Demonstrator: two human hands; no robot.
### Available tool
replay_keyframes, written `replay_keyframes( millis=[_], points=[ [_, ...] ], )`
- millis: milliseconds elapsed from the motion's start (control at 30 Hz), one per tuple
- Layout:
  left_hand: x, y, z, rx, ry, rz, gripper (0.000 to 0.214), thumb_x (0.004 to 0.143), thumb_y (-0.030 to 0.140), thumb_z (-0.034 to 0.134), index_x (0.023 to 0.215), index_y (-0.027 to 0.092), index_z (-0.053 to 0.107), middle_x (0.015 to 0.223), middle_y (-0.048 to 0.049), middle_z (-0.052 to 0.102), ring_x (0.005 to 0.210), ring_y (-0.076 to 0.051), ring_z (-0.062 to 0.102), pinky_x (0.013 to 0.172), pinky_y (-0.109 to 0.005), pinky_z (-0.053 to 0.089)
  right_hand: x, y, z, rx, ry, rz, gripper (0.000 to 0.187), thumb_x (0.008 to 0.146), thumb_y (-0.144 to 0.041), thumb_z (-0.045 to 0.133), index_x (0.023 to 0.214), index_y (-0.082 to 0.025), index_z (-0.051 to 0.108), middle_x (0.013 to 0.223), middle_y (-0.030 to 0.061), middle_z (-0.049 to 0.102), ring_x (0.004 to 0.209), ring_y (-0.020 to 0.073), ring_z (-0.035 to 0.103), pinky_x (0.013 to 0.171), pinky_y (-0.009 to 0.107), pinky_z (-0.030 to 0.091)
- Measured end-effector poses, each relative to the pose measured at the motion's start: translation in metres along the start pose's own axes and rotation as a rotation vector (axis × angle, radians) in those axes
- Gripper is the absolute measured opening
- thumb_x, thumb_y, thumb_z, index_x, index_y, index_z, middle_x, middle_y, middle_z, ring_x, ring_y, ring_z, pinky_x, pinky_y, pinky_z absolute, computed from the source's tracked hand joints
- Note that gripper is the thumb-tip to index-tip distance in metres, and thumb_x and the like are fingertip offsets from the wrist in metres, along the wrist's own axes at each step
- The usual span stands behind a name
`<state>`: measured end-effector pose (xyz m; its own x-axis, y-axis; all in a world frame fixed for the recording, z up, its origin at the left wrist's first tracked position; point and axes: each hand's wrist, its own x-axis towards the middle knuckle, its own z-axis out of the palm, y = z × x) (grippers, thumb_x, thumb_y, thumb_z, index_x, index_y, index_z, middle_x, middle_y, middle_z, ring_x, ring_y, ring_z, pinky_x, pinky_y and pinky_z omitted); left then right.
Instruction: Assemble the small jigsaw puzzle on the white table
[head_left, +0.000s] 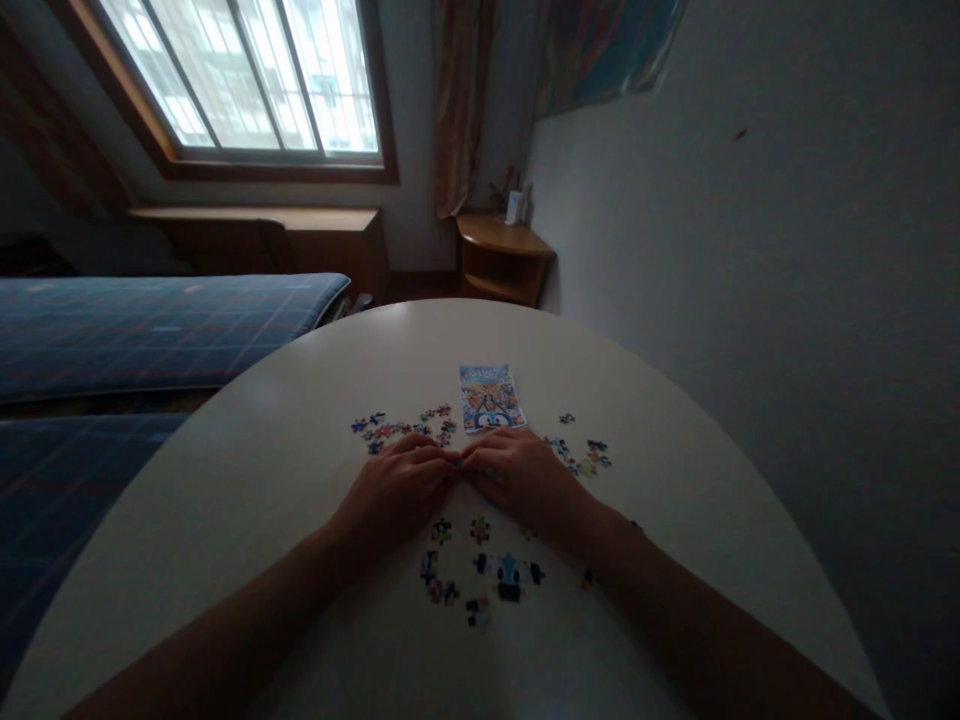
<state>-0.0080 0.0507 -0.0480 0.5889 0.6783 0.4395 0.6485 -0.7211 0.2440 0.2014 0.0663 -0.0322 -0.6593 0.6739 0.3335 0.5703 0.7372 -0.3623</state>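
My left hand point(401, 488) and my right hand point(521, 475) lie side by side on a round white table point(300, 400), fingertips meeting at the middle. Both have their fingers curled and pressed together over something small that I cannot make out. Just beyond the fingertips lies a small colourful picture card point(490, 397). Loose jigsaw pieces are scattered around: one cluster point(397, 428) to the far left, one point(581, 457) to the right, and several pieces point(480, 575) between my forearms, some joined.
A bed with a blue checked cover point(150, 320) stands left of the table. A wooden corner shelf point(502, 255) and a low wooden cabinet point(262, 235) sit under the window. A grey wall point(750, 250) runs close along the table's right side.
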Motion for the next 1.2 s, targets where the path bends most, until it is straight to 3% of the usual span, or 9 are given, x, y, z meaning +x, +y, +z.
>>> replay_keyframes(
  millis=[333, 500, 600, 833, 1067, 1200],
  points=[
    [-0.003, -0.006, 0.009, -0.147, 0.043, -0.088, 0.017, 0.090, 0.015, 0.059, 0.095, 0.024, 0.072, 0.102, 0.0002, 0.075, 0.101, -0.019, 0.066, 0.087, -0.034, 0.056, 0.001, -0.002, 0.002, -0.065, -0.019, -0.007, 0.008, 0.087, -0.015, 0.067, 0.090, -0.019, 0.072, 0.097, 0.0041, 0.075, 0.099, 0.0187, 0.067, 0.093, 0.034, 0.048],
    [-0.007, -0.013, -0.007, -0.095, 0.186, -0.265, 0.008, 0.089, 0.022, 0.062, 0.090, 0.023, 0.070, 0.095, -0.0021, 0.075, 0.089, -0.021, 0.067, 0.085, -0.038, 0.054, -0.001, 0.000, 0.002, -0.051, 0.000, -0.009, 0.008, 0.087, -0.015, 0.065, 0.089, -0.020, 0.072, 0.099, 0.0030, 0.075, 0.098, 0.0187, 0.066, 0.093, 0.035, 0.048],
    [-0.010, -0.018, -0.016, -0.026, 0.197, -0.357, 0.006, 0.089, 0.023, 0.063, 0.091, 0.022, 0.068, 0.089, -0.0031, 0.073, 0.085, -0.022, 0.066, 0.084, -0.042, 0.053, -0.002, 0.001, 0.003, -0.026, 0.022, -0.025, 0.008, 0.088, -0.014, 0.065, 0.089, -0.020, 0.071, 0.101, 0.0026, 0.074, 0.099, 0.0188, 0.066, 0.094, 0.035, 0.048],
    [-0.013, -0.014, -0.007, -0.072, 0.074, -0.112, 0.014, 0.091, 0.019, 0.060, 0.101, 0.022, 0.068, 0.105, -0.0024, 0.073, 0.098, -0.021, 0.064, 0.095, -0.042, 0.051, -0.004, 0.000, 0.005, -0.022, 0.066, 0.001, 0.011, 0.088, -0.014, 0.062, 0.094, -0.018, 0.070, 0.103, 0.0063, 0.074, 0.100, 0.0194, 0.066, 0.094, 0.036, 0.049],
    [-0.008, -0.010, -0.001, -0.063, 0.024, -0.030, 0.024, 0.094, 0.016, 0.054, 0.113, 0.021, 0.068, 0.111, -0.0040, 0.073, 0.103, -0.020, 0.063, 0.093, -0.038, 0.054, -0.003, -0.005, 0.006, 0.024, 0.047, 0.109, 0.010, 0.082, -0.023, 0.071, 0.092, -0.020, 0.073, 0.114, 0.0070, 0.069, 0.108, 0.0219, 0.063, 0.099, 0.040, 0.047],
    [-0.007, -0.011, -0.001, -0.046, -0.015, 0.028, 0.024, 0.094, 0.014, 0.052, 0.107, 0.022, 0.070, 0.114, -0.0026, 0.072, 0.106, -0.021, 0.062, 0.095, -0.041, 0.052, 0.002, -0.008, 0.006, 0.093, 0.021, 0.198, 0.005, 0.080, -0.020, 0.072, 0.085, -0.021, 0.073, 0.112, 0.0071, 0.070, 0.107, 0.0215, 0.063, 0.098, 0.039, 0.047]
  ],
)
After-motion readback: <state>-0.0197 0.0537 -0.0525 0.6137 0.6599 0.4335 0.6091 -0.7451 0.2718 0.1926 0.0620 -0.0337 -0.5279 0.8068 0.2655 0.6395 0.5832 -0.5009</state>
